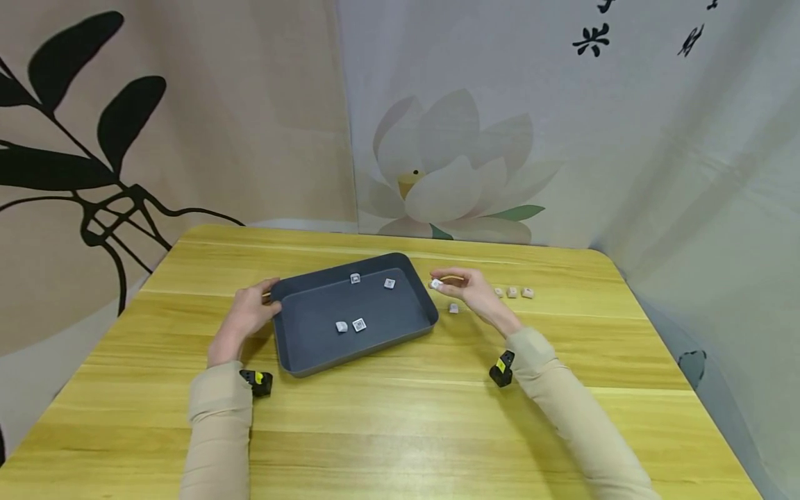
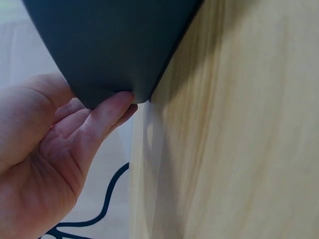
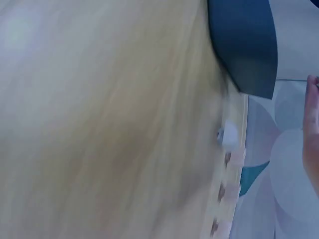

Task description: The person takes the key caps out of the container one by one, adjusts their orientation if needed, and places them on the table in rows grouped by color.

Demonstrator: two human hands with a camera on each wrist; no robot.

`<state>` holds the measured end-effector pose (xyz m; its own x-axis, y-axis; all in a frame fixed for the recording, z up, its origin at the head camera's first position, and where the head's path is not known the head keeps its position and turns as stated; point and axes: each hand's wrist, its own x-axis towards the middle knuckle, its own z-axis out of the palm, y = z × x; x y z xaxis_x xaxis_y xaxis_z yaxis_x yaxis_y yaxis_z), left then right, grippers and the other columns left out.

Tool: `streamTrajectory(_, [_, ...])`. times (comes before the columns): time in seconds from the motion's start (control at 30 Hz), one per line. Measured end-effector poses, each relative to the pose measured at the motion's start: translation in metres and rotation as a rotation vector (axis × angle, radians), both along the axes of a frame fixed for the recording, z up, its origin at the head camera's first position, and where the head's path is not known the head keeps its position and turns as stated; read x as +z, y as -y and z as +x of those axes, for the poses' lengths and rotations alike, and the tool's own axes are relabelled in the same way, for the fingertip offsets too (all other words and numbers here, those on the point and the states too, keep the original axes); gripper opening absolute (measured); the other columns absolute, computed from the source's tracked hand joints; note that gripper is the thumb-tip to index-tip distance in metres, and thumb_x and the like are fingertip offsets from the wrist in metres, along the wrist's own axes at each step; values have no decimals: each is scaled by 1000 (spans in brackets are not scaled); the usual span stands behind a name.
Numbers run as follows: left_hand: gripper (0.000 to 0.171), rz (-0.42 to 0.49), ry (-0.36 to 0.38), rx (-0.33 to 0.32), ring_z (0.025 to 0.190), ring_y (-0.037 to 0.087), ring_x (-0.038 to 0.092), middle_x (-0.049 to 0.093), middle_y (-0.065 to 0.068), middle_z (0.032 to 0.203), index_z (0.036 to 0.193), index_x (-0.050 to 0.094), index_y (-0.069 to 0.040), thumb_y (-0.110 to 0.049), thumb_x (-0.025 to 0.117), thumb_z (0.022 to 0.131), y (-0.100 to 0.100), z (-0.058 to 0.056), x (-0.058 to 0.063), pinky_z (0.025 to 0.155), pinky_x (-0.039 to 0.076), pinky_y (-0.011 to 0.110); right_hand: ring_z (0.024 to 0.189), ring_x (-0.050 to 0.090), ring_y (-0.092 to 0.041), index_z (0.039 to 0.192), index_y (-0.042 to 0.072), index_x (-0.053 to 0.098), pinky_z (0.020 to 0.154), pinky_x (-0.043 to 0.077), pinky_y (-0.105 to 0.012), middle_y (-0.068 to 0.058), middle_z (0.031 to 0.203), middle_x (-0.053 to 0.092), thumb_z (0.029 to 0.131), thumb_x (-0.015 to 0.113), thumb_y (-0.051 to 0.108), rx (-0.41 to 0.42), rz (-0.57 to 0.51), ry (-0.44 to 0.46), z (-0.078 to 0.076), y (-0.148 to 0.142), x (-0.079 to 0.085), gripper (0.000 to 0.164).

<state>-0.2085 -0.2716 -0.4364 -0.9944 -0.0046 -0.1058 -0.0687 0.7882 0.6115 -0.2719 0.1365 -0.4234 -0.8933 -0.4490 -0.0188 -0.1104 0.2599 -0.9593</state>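
Note:
A shallow dark grey tray [image 1: 325, 354] sits on the wooden table, turned at an angle. My left hand [image 1: 247, 316] grips its left end; in the left wrist view a fingertip [image 2: 123, 98] presses the outer wall. Inside the tray lie several small white blocks with dark marks, one of them a block [image 1: 359, 324] near the front. Just past the right wall, my right hand [image 1: 470, 290] pinches another small white block [image 1: 435, 283] between thumb and fingers. The right wrist view catches only an edge of this hand [image 3: 311, 134].
One loose white block [image 1: 453, 307] stands on the table below the right hand. Farther right is a short row of similar blocks [image 1: 512, 292]. Printed curtains [image 1: 281, 125] hang behind the table's far edge.

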Motion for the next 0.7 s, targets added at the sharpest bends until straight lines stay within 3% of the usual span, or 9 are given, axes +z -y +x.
streamTrajectory(0.33, [58, 15, 1, 5, 123, 45, 42, 32, 31, 141, 143, 26, 0, -8, 47, 90, -1, 1, 2, 93, 47, 48, 94, 65, -4, 117, 0, 60, 89, 51, -29, -21, 120, 60, 84, 64, 15, -95, -14, 7, 8, -32, -9, 36])
streamTrajectory(0.6, [58, 16, 0, 2, 122, 45, 43, 32, 31, 141, 143, 26, 0, -8, 46, 90, -1, 2, 2, 92, 48, 48, 85, 61, -1, 111, 3, 65, 81, 54, -31, -18, 114, 63, 81, 68, 19, -194, 124, -53, 11, -51, -16, 34])
streamTrajectory(0.7, [58, 9, -8, 1, 122, 46, 43, 32, 32, 141, 143, 27, 1, -8, 47, 89, 0, 1, 2, 92, 48, 48, 84, 60, 0, 110, 0, 65, 76, 53, -22, -19, 114, 63, 81, 68, 15, -207, 159, -50, 11, -56, -19, 33])
